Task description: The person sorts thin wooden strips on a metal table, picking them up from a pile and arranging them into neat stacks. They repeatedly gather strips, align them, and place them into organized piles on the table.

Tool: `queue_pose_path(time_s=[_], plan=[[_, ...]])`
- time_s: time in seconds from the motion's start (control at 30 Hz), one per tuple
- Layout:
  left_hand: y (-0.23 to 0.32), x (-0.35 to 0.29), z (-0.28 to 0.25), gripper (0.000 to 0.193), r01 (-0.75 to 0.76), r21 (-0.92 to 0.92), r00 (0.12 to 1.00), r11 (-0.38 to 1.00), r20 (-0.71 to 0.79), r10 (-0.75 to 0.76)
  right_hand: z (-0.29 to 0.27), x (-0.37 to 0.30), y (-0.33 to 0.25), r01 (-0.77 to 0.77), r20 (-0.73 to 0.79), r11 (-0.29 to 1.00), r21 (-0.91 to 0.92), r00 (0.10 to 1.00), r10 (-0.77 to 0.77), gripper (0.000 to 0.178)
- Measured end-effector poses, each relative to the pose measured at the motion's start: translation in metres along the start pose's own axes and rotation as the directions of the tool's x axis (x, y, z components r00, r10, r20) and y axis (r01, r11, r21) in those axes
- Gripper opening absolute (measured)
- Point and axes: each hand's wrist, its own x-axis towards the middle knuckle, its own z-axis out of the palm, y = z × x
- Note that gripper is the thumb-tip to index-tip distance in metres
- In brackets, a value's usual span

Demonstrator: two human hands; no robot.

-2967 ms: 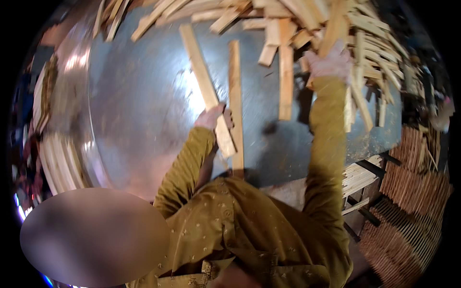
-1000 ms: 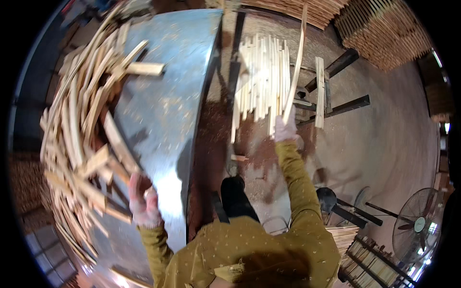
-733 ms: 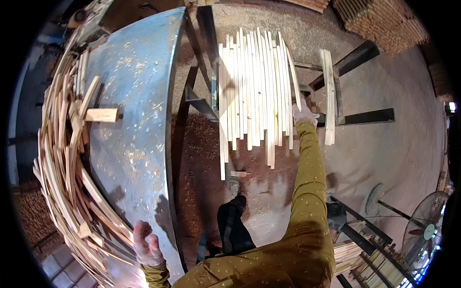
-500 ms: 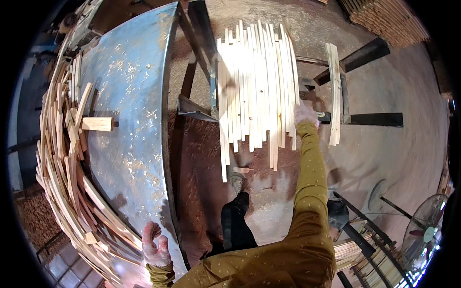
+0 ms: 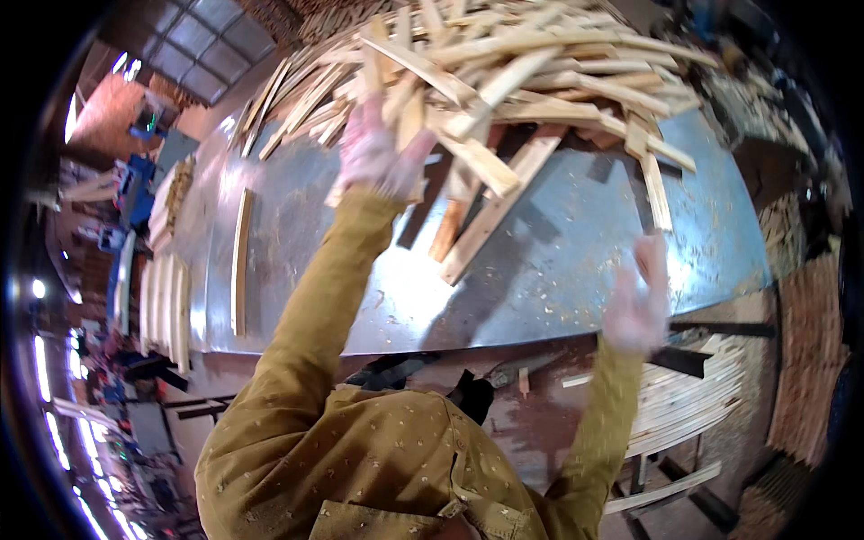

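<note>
Near the close side of the wood pile, my left hand (image 5: 373, 155) is stretched out over the metal table (image 5: 315, 216). Its thumb stands apart from the fingers, and the fingertips come close to or touch light wooden strips (image 5: 576, 85). Beyond the table's near edge, on the right, hangs my right hand (image 5: 637, 301), somewhat smeared by motion. Its fingers point forward toward the end of a thin strip (image 5: 657, 193) and show nothing between them. Several thicker pieces, one a long wooden slat (image 5: 504, 207), jut from the pile toward me.
A lone wooden slat (image 5: 241, 261) lies on the table's left part. Below right, a stack of pale strips (image 5: 684, 409) rests on a dark metal stand (image 5: 697, 499). A tall wood stack (image 5: 805, 351) stands at far right. Machines and blue equipment (image 5: 130, 202) fill the left background.
The view has turned left from the strip stack to face the table. My right hand has left the stack's side. My left hand has reached forward to the pile.
</note>
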Motion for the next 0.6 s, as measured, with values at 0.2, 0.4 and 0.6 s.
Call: queue_pose_path(time_s=[0.2, 0.4, 0.6], plan=[[-0.079, 0.060, 0.041, 0.122, 0.667, 0.082, 0.565, 0.741, 0.593, -0.574, 0.213, 0.131, 0.037, -0.353, 0.296, 0.807, -0.473, 0.799, 0.523, 0.090], [-0.190, -0.013, 0.059, 0.089, 0.827, -0.360, 0.538, 0.432, 0.729, -0.423, 0.368, 0.029, -0.063, -0.494, 0.536, 0.801, -0.337, 0.599, 0.595, 0.105], [-0.316, -0.183, -0.011, 0.073, 0.845, -0.498, 0.529, 0.193, 0.728, -0.436, 0.447, -0.166, -0.041, -0.413, 0.662, 0.839, -0.355, 0.522, 0.537, 0.087]])
